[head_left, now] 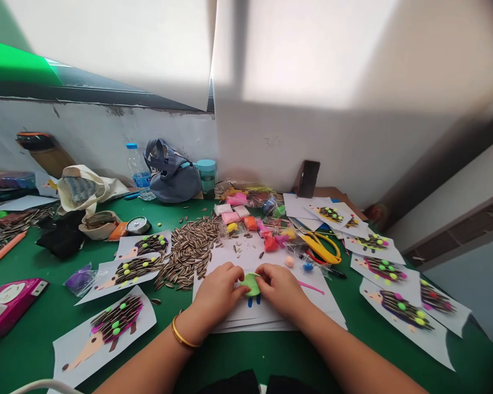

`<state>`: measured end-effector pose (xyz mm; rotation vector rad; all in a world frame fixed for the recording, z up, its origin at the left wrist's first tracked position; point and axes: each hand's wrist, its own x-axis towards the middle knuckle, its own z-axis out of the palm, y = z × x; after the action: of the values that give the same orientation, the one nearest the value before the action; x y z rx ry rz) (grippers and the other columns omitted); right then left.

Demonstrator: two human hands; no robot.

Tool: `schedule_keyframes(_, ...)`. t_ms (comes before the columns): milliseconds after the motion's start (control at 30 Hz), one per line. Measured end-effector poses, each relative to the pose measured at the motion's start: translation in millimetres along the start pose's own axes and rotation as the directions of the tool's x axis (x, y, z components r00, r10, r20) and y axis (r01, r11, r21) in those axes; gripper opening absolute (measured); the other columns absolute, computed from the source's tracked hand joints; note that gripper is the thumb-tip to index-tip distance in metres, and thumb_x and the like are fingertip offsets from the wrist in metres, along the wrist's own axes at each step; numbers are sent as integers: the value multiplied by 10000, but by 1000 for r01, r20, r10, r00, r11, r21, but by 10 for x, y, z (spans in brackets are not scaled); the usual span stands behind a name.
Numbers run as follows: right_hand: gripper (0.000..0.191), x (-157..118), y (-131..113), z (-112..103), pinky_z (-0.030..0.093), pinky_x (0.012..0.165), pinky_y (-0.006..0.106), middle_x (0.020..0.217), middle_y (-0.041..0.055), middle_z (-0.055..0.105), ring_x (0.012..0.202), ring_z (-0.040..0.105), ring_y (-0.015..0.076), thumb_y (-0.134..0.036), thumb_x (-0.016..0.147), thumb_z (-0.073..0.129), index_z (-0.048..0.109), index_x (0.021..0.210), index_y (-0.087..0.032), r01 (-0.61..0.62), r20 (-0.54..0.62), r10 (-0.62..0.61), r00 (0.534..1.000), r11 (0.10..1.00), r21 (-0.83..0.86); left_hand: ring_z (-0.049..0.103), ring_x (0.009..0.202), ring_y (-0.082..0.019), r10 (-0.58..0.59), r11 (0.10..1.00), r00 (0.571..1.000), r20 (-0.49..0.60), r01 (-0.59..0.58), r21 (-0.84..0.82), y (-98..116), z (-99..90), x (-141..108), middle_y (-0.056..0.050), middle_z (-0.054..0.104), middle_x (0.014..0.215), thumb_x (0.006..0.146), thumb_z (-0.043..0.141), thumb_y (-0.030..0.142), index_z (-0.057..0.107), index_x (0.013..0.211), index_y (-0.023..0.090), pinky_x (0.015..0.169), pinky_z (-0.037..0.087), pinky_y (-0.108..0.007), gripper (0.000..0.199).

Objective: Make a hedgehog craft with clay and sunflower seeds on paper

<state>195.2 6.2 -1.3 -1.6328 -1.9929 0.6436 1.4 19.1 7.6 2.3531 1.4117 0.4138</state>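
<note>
A flattened piece of light green modelling clay [252, 284] lies between my hands over a stack of white paper [267, 323]. My left hand [221, 293] pinches its left edge, with a gold bangle on the wrist. At the right edge, the fingers of my right hand [281, 289] close on the same clay. Just below it, two short blue clay strips [253, 301] show on the top sheet. A thin pink clay strip [312, 288] lies right of my right hand. My fingers cover part of the green piece's rim.
A heap of sunflower seeds [191, 246] lies left of the paper. Bagged coloured clay [267, 224] and yellow-handled scissors [322, 248] lie behind. Hedgehog pictures with seed spines flank both sides, including one near left [107, 334]. A phone [308, 178] leans on the wall.
</note>
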Motion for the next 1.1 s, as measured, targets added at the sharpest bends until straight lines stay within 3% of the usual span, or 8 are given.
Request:
schedule_keyframes(267, 123, -7, 7, -16, 353, 651, 252, 774, 2, 692, 742, 589, 162, -228, 844, 562, 684, 853, -218, 0, 31, 1, 1000, 1000, -24, 570, 857, -210, 38, 990, 999, 23, -41, 134, 53, 109, -3, -24, 603, 943, 839, 673, 323, 605, 947, 235, 729, 395, -303, 155)
schedule_keyframes(500, 262, -12, 77, -102, 412, 791, 283, 947, 20, 738, 901, 628, 189, -202, 880, 476, 728, 945, -234, 19, 59, -21, 998, 999, 28, 571, 881, -214, 16, 992, 999, 33, -20, 127, 58, 115, -3, -24, 605, 976, 832, 672, 299, 598, 1002, 247, 763, 403, -314, 192)
schedule_keyframes(700, 171, -16, 142, -125, 405, 687, 270, 815, 9, 704, 775, 612, 177, -224, 828, 554, 679, 944, -215, -46, 62, 43, 997, 998, 42, 570, 909, -220, 18, 992, 999, 36, -23, 122, 68, 110, -9, -33, 599, 995, 841, 656, 295, 595, 1043, 248, 789, 410, -321, 217)
schedule_keyframes(900, 41, -6, 144, -63, 369, 676, 266, 766, -1, 657, 753, 571, 166, -203, 811, 583, 621, 826, -213, -24, 10, 24, 1000, 999, -32, 571, 915, -222, 29, 991, 999, 44, -34, 130, 74, 102, -11, -37, 588, 982, 851, 634, 286, 614, 1107, 287, 785, 411, -319, 257)
schedule_keyframes(1100, 68, -19, 142, -5, 360, 702, 282, 781, 4, 651, 787, 564, 177, -164, 821, 578, 619, 846, -211, 32, -42, -37, 998, 994, -105, 576, 916, -223, 33, 990, 998, 55, -40, 132, 68, 116, -5, -39, 592, 986, 848, 636, 300, 621, 1175, 318, 800, 417, -325, 327)
